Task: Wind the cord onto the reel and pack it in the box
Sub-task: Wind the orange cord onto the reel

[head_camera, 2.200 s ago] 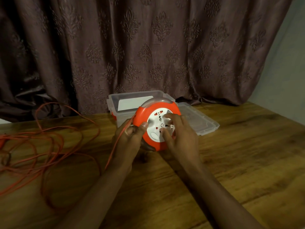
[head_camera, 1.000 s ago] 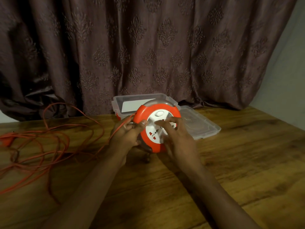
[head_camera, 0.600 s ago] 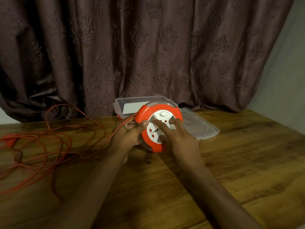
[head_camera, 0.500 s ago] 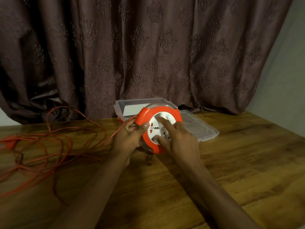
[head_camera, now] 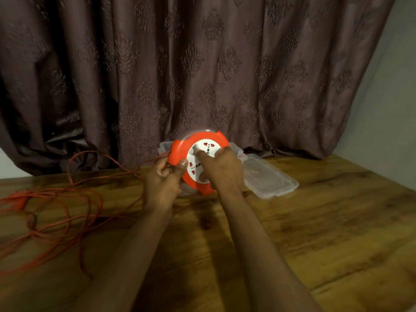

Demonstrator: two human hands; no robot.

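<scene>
Raised since half a second ago, reel [head_camera: 198,164] now higher against curtain [head_camera: 202,68], white socket face turned round under the fingers, table edge dropped lower in view. Right hand [head_camera: 221,168] laid on the white socket face, index finger stretched toward its upper left, other fingers curled over the face's right side, pressing on the disc rather than wrapped round it. Left hand [head_camera: 163,180] closed on the reel's orange rim at its left edge, thumb on the front of the rim, fingers curled behind; whether those fingers also pinch the cord [head_camera: 56,208], hard to tell through blur. Reel held tilted, face toward the camera, above the wooden table [head_camera: 315,233] and in front of the clear plastic box [head_camera: 163,148], hiding most of it. Box lid [head_camera: 267,179] flat on the table just right of the hands, open side up. Orange cord leaving the reel's left side near the left hand, running down and left, spread in loose tangled loops over the table's left part, well apart from the box. One loop arching up against the dark patterned curtain behind. Pale wall [head_camera: 382,91] at far right.
</scene>
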